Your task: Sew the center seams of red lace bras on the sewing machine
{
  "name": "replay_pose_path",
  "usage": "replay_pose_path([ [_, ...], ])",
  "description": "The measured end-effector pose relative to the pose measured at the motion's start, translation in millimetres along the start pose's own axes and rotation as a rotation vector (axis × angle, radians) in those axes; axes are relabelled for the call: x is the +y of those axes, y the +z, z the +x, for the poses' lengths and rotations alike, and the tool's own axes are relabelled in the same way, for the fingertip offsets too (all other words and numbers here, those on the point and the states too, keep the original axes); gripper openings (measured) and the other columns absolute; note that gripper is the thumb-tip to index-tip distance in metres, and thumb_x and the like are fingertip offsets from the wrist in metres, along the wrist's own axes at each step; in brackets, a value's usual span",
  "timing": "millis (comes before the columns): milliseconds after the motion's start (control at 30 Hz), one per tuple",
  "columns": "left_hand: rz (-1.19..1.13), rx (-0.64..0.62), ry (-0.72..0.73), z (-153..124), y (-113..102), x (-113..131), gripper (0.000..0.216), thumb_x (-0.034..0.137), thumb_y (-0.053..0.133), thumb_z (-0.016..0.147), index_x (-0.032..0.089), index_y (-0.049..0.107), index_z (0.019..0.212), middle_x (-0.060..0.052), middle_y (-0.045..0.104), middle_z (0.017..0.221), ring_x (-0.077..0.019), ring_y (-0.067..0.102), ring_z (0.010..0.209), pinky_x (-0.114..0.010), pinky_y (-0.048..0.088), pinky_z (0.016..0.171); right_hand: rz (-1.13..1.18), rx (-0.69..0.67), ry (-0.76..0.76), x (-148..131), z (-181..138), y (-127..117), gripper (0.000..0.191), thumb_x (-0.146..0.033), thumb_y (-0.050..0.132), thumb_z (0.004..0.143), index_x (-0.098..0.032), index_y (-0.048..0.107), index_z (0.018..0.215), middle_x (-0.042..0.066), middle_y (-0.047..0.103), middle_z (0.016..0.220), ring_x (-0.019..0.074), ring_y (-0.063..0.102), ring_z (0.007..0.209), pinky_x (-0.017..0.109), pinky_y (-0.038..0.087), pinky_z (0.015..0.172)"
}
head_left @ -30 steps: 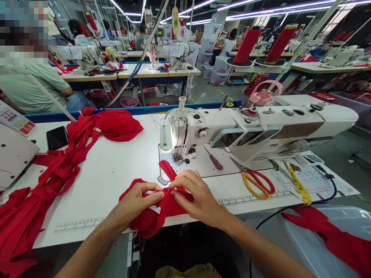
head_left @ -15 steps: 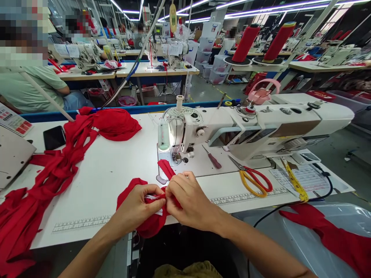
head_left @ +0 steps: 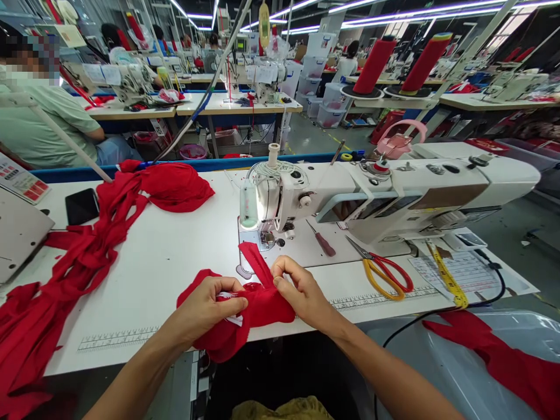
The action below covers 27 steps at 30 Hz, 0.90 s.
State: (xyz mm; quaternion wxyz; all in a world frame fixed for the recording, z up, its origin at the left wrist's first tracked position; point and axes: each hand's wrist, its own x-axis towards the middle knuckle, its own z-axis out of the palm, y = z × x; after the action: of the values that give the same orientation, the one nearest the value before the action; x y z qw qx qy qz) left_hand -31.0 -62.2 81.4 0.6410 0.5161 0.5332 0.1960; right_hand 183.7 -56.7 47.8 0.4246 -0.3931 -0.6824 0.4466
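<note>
A piece of red fabric (head_left: 266, 309) lies bunched at the table's front edge, part of it hanging over. My left hand (head_left: 214, 309) pinches it near a white strip between thumb and fingers. On the other side, my right hand (head_left: 301, 291) has thumb and fingertips closed on the fabric's edge, beside a narrow flap that points up toward the sewing machine (head_left: 280, 204). The machine's needle area, lit by a lamp, stands just beyond the flap. What lies under the folds is hidden.
Right of the machine's foot lie a purple-handled awl (head_left: 322, 242), scissors (head_left: 382, 274) and a yellow tape measure (head_left: 448, 277). A long red fabric heap (head_left: 100, 245) and a black phone (head_left: 82, 207) occupy the left. Red cloth (head_left: 494, 350) drapes over a clear bin. A person (head_left: 52, 122) sits far left.
My right hand has moved right, away from my left hand, spreading the red fabric between them. My left hand stays in nearly the same place, still pinching.
</note>
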Motion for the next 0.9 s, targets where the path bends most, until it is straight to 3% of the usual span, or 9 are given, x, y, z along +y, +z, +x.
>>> replay_pose_path([
  [67,-0.001,0.004,-0.003,0.1,-0.6,-1.8,0.021,0.034,0.069,0.078,0.017,0.060,0.070,0.005,0.053,0.063,-0.0094,0.043,0.059,-0.022,0.032,0.058,-0.042,-0.011,-0.104,-1.2,-1.5,-5.6,0.012,-0.021,0.046,0.098,-0.022,0.050,0.087,0.000,0.053,0.084,0.0152,0.051,0.078,0.029,0.041,0.069],
  [167,0.017,0.012,0.035,1.6,1.6,-2.4,0.022,0.037,0.069,0.078,0.016,0.064,0.073,0.004,0.056,0.068,-0.0104,0.044,0.062,-0.023,0.033,0.059,-0.279,-0.060,-0.331,-5.6,-3.4,-4.7,0.011,-0.032,0.057,0.099,-0.022,0.060,0.102,0.004,0.059,0.096,0.0190,0.055,0.092,0.036,0.042,0.085],
  [300,0.000,-0.043,0.110,3.7,5.2,1.5,0.023,0.039,0.069,0.079,0.016,0.066,0.076,0.001,0.062,0.077,-0.0134,0.050,0.072,-0.024,0.039,0.068,-0.625,-0.061,-0.550,-6.7,-1.6,7.0,0.012,-0.029,0.055,0.100,-0.020,0.058,0.093,0.003,0.061,0.093,0.0178,0.055,0.089,0.040,0.037,0.091],
  [433,0.059,-0.032,0.077,3.2,5.4,1.6,0.025,0.040,0.070,0.078,0.017,0.063,0.074,0.003,0.055,0.072,-0.0113,0.044,0.066,-0.023,0.034,0.061,-0.636,-0.044,-0.512,-1.1,-0.1,13.2,0.019,-0.022,0.039,0.103,-0.021,0.046,0.085,0.003,0.057,0.083,0.0178,0.049,0.079,0.037,0.038,0.080],
  [533,0.095,-0.003,0.065,4.5,8.2,0.3,0.027,0.043,0.067,0.079,0.017,0.061,0.074,0.003,0.052,0.071,-0.0105,0.039,0.062,-0.024,0.029,0.057,-0.675,0.077,-0.465,1.7,-3.7,19.9,0.018,-0.019,0.036,0.101,-0.022,0.041,0.084,0.003,0.053,0.080,0.0186,0.044,0.075,0.036,0.038,0.075],
  [700,0.085,-0.021,0.134,7.6,16.7,5.0,0.016,0.032,0.064,0.077,0.017,0.059,0.072,0.004,0.052,0.069,-0.0104,0.040,0.064,-0.023,0.032,0.060,-0.855,0.263,-0.571,9.1,-6.5,31.9,0.018,-0.006,0.042,0.092,-0.022,0.044,0.084,0.005,0.054,0.082,0.0203,0.045,0.076,0.039,0.041,0.083],
  [767,0.073,-0.045,0.098,4.9,15.0,5.1,0.014,0.027,0.063,0.075,0.018,0.055,0.069,0.006,0.048,0.065,-0.0090,0.036,0.060,-0.022,0.030,0.056,-0.907,0.296,-0.566,17.5,-3.5,23.4,0.022,-0.004,0.041,0.091,-0.023,0.044,0.080,0.004,0.053,0.077,0.0202,0.045,0.073,0.039,0.042,0.083],
  [900,0.109,-0.067,0.017,-5.6,0.8,-2.1,0.017,0.030,0.063,0.078,0.018,0.053,0.070,0.007,0.047,0.062,-0.0088,0.038,0.057,-0.022,0.029,0.054,-0.910,0.418,-0.406,28.9,0.2,-14.8,0.026,-0.002,0.040,0.092,-0.023,0.043,0.076,0.002,0.050,0.069,0.0202,0.044,0.066,0.036,0.038,0.071],
])
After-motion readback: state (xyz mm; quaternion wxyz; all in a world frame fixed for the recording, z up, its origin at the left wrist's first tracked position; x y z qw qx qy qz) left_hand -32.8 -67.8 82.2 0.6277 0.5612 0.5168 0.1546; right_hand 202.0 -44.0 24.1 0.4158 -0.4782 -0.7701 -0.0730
